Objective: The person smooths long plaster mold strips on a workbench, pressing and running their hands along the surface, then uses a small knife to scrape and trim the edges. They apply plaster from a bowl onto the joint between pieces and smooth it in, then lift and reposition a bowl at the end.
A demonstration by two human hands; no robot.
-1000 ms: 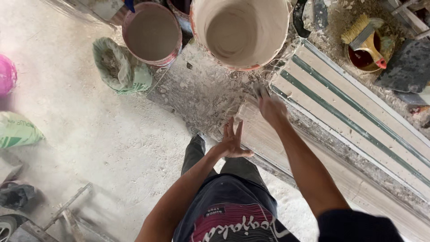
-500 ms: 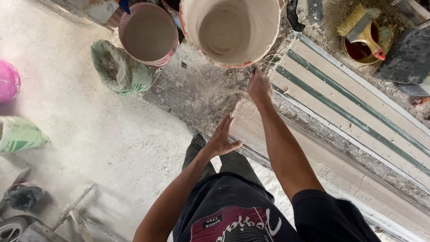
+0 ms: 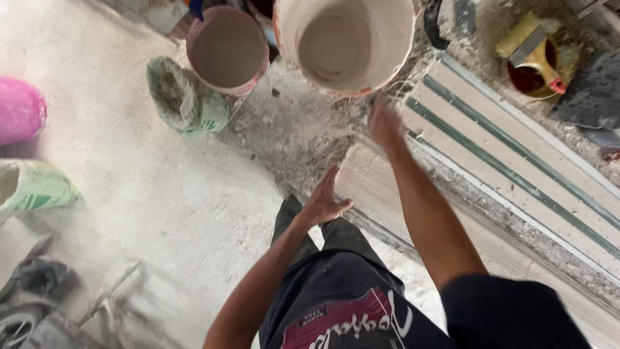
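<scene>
two hands over a dusty work floor. right hand [image 3: 385, 124]: arm stretched far, blurred, just below the rim of the large white plastic bucket [image 3: 345, 45]; whether it touches the bucket or the floor cannot be told, nor how wide its fingers stand. it holds nothing that shows. left hand [image 3: 325, 200]: open, fingers spread, empty, poised at the near left edge of the long pale wood-grain plank tile [image 3: 381, 187], seemingly touching that edge, as if to steady or line it up.

plank tile: flat on the floor, long axis running from near right toward far left, its far end pointing at the white bucket. likely laid so to follow the row of pale tiles with green stripes [image 3: 516, 168] to its right.

also listed: smaller pink-rimmed bucket [image 3: 227, 48], far, left of the white one; open grey-green mortar sack [image 3: 184, 97], near it, probably kept within reach; yellow-handled brush in a red pot [image 3: 536, 61], far right.
</scene>
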